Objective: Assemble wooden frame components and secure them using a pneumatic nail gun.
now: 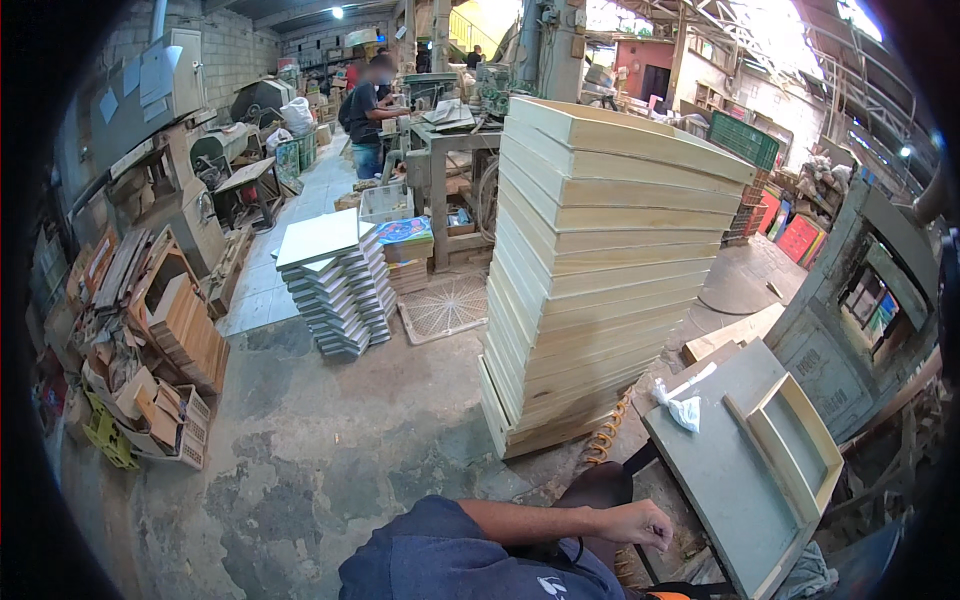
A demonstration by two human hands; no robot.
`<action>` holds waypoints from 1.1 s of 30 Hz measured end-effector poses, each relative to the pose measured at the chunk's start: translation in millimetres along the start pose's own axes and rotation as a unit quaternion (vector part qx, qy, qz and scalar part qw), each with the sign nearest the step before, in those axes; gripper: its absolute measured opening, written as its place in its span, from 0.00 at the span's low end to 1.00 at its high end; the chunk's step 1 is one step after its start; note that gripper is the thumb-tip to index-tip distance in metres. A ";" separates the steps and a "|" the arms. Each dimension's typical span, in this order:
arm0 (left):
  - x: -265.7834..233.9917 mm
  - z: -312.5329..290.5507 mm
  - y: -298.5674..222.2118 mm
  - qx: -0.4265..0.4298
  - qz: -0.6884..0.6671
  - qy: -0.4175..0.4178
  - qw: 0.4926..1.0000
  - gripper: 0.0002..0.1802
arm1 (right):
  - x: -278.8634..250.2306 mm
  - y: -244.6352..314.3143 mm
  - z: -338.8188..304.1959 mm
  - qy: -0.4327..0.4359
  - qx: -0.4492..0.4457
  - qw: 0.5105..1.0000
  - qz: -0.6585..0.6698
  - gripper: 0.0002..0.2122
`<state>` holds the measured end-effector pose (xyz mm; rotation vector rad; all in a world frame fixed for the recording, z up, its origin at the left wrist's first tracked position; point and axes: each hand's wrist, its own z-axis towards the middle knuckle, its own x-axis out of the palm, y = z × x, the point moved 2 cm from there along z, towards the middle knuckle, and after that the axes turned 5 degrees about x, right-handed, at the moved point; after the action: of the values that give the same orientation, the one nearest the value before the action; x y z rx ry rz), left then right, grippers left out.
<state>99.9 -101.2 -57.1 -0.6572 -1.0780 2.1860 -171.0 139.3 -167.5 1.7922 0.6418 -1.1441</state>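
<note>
Left hand [640,525]: fingers curled; grip cannot be determined. Right hand: out of view. Pale rectangular wooden frame [787,465] rests on grey flat tabletop [705,475], lower right. Bumping tall pale-wood stack [610,260], centre, could topple it.

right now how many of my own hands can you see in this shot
1: your left hand, just left of the grey tabletop. Your right hand is not visible; it may be hidden.
</note>
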 end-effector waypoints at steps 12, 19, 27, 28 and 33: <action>3.9 -2.5 -0.6 -0.043 -0.032 0.022 0.998 0.03 | 86.1 -123.3 46.5 -0.070 -0.083 0.992 -0.057 0.27; 4.3 -8.4 7.8 -0.055 -0.064 -0.007 0.996 0.09 | 132.3 -178.2 74.0 -0.108 -0.125 0.983 -0.084 0.27; 2.1 -8.8 -2.2 -0.086 -0.081 0.022 0.993 0.04 | 169.7 -216.0 91.8 -0.152 -0.164 0.968 -0.117 0.27; 2.4 -9.6 2.7 -0.083 -0.067 0.021 0.994 0.04 | 173.5 -219.8 93.1 -0.157 -0.168 0.966 -0.121 0.27; 3.4 -9.3 2.1 -0.103 -0.066 0.033 0.992 0.05 | 186.9 -223.6 80.0 -0.187 -0.172 0.957 -0.139 0.27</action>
<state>103.0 -94.9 -64.5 -0.7221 -1.2848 1.9448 -299.1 167.5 -439.8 1.1756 0.8206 -1.4170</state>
